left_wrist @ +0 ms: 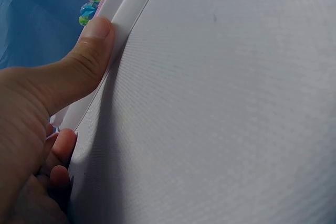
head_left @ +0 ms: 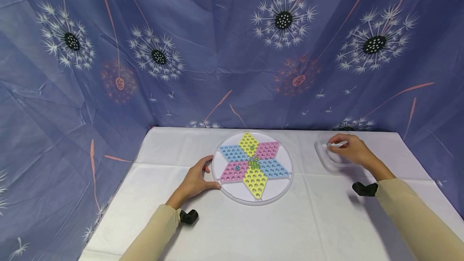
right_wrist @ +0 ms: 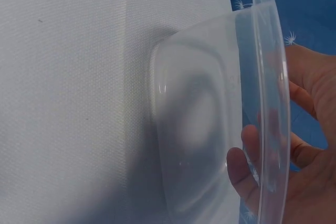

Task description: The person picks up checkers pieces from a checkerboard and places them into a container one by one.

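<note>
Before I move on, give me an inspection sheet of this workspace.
Surface: white tablecloth, lightly creased.
Job's things: round Chinese checkers board with clustered greenish marbles at its centre and a blue marble on its lower-left pink point; clear plastic container to its right.
Clutter: nothing seen.
Left hand: touches the board's rim.
Right hand: at the container, apparently pinching a small marble.
Cables: nothing seen.
Surroundings: blue dandelion-print fabric behind and at left.
</note>
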`<state>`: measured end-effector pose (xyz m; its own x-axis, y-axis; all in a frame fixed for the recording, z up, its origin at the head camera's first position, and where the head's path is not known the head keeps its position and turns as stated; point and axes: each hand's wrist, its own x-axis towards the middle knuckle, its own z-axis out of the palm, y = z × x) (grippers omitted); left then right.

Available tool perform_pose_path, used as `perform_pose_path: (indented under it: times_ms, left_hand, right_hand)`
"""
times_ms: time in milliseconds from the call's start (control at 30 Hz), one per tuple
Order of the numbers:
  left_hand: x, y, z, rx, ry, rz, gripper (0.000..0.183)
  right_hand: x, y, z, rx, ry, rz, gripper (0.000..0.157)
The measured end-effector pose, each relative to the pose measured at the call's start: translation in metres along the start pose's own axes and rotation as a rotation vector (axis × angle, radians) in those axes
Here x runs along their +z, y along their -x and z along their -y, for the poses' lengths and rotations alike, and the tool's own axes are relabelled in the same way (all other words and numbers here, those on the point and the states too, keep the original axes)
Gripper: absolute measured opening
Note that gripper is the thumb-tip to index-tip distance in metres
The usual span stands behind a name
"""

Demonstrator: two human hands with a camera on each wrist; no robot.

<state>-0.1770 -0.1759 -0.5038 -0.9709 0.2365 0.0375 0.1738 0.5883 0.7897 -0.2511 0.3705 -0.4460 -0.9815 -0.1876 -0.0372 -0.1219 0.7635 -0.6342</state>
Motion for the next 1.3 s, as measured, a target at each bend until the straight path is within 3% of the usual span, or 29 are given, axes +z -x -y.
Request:
perform_pose_path:
  times_ms: [200, 367, 767, 1300]
  left_hand:
    - [0.000, 0.000, -0.001, -0.002, 0.002, -0.003, 0.109]
    - [0.001, 0.000, 0.000, -0.007, 0.001, -0.004, 0.109]
    - [0.000, 0.001, -0.002, -0.013, 0.003, -0.005, 0.109]
    - [0.001, 0.000, -0.001, -0.026, 0.009, 0.006, 0.109]
  right_hand:
    - [0.001, 0.001, -0.001, -0.004, 0.002, -0.039, 0.061]
    - [0.001, 0.000, -0.003, 0.006, 0.005, -0.040, 0.064]
    - [0.001, 0.000, 0.000, -0.014, 0.010, -0.070, 0.056]
    - [-0.007, -0.003, 0.015, -0.092, 0.019, -0.197, 0.042]
